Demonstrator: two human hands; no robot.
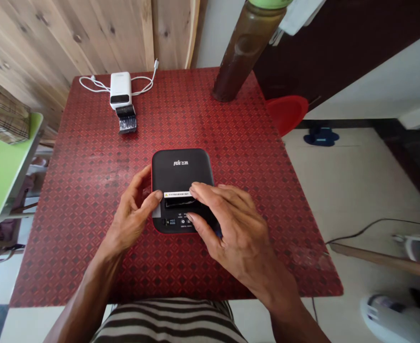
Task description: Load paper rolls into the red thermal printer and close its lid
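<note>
A white, rectangular plastic device [121,86] with a white cable [148,86] lay on the red, patterned counter [181,121]. The left hand [130,213] had its grip clasped on the left edge of a black, rounded-square device [181,175] near the counter's middle. The right hand [235,220] covered its right side, grip unclear. Farther right stood a tall, brown, green-lidded bottle [247,50].

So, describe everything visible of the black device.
The black device looks plastic, a rounded square with red edging, flat on the red table. It bears a white logo, warning strip, dark slot and small display beside buttons. The left hand holds its left side; the right hand partly covers its right.
</note>
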